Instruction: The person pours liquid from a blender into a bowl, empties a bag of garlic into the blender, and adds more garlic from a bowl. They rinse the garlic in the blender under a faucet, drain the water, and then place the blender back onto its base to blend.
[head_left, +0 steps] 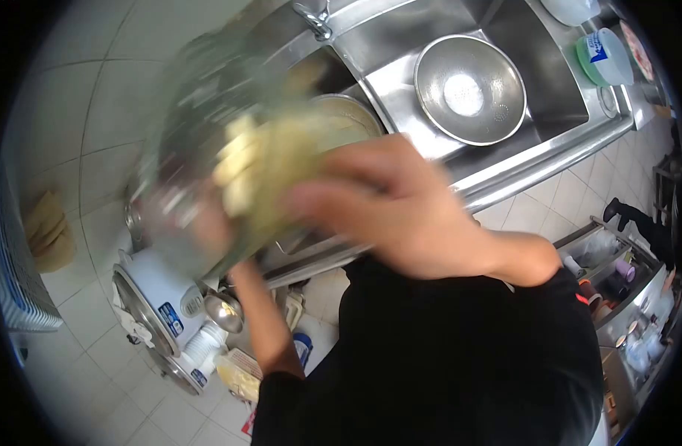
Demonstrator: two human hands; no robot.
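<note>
A large metal bowl [192, 141], smeared by motion blur, is tilted in front of me above the steel sink [556, 141]. Pale yellow food pieces [270, 160] fill it. My left hand [214, 234] grips the bowl from underneath, with the forearm rising from below. My right hand [396, 212] reaches in from the right, its fingers bent over the food at the bowl's mouth. Blur hides whether those fingers hold any of the food. Behind the food, the rim of a round pot [352, 111] shows in the sink.
An empty metal colander [471, 89] sits in the sink's right basin, below a tap [315, 18]. A green-and-white container [605, 56] stands at the sink's far end. On the tiled floor are a white rice cooker [151, 301] and a shelf of bottles [616, 279].
</note>
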